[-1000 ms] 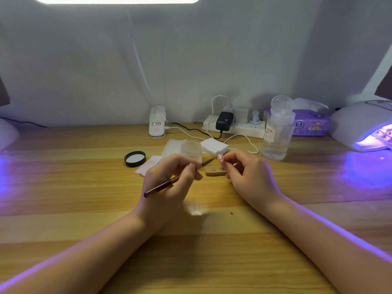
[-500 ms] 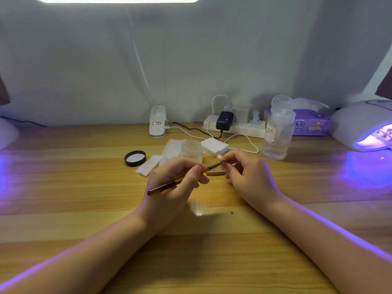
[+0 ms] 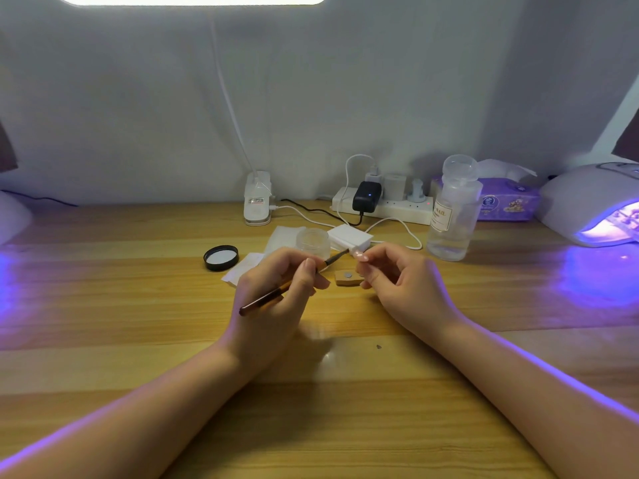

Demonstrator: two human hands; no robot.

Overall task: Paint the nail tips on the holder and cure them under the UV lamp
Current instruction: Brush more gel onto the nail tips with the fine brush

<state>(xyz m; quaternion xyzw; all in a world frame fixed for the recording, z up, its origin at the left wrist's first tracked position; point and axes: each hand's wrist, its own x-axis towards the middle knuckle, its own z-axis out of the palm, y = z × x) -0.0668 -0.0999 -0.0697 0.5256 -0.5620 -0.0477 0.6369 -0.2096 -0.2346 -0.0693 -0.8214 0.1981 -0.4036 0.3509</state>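
Left hand [image 3: 273, 299] kept a pinching grip on the thin brown-handled brush [image 3: 290, 283], bristle end touching the pale pink nail tip [image 3: 361, 256]. Right hand [image 3: 401, 285] pinched that tip, raised just above the small wooden holder block [image 3: 347, 279] on the wood-grain desk [image 3: 138, 305]. Glowing white UV lamp [image 3: 594, 205] far right of block; clear jar [image 3: 313, 242] just behind it.

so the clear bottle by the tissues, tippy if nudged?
Probably. The bottle is tall and narrow with a wide cap, so likely top-heavy. Liquid looks low, so likely light and easy to slide on the smooth table.
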